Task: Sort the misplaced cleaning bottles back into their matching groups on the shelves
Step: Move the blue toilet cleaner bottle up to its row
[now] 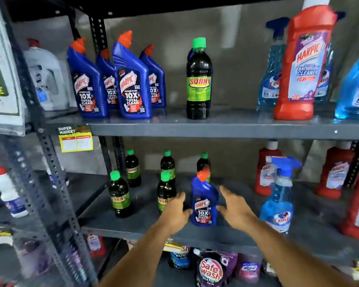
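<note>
Head view: a blue Harpic bottle (pixel 204 200) is seen upright on the lower shelf (pixel 133 226), among green-capped Sunny bottles (pixel 120 195). It stands between the left hand (pixel 175 212) and right hand (pixel 235 210); each grip is spread open, just beside it, contact unclear.

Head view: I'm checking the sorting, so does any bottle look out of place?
Yes, four: the blue Harpic bottle among lower-shelf Sunny bottles, the Sunny bottle alone above, the red Harpic bottle among sprays, and the Colin spray beside red bottles.
</note>
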